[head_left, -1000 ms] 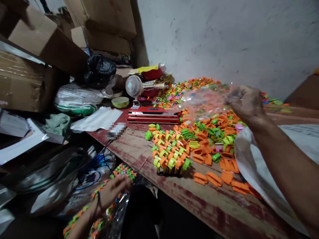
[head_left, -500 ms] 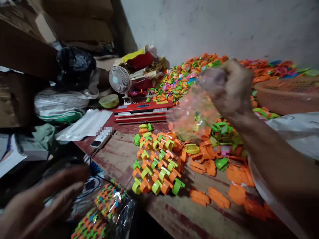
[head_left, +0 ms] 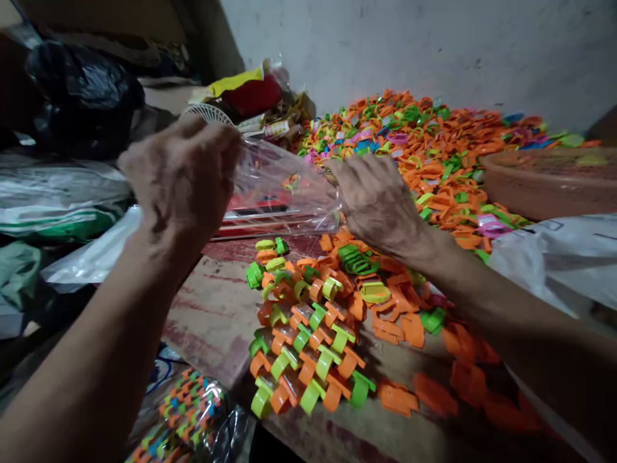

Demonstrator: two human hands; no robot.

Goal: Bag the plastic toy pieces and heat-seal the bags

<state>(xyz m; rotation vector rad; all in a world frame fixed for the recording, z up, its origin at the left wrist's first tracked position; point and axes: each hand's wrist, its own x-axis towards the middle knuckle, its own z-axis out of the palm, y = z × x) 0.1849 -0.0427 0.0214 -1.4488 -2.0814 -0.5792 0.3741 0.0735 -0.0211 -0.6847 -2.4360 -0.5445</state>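
Observation:
Both my hands hold a clear plastic bag stretched between them above the wooden table. My left hand grips the bag's left edge with closed fingers. On the right edge, my right hand is closed too. Below the bag lies a neat stack of orange and green plastic clips arranged in rows. A big loose heap of orange, green and pink clips spreads across the table behind my right hand.
A red flat device and a small white fan sit behind the bag. Black and white sacks pile up at left. A brown basket and a white sack stand right. A filled bag of clips lies below the table edge.
My left hand rose from the filled bag below the table and took the clear bag's left edge. My right hand brought the bag down and left. The view shifted right.

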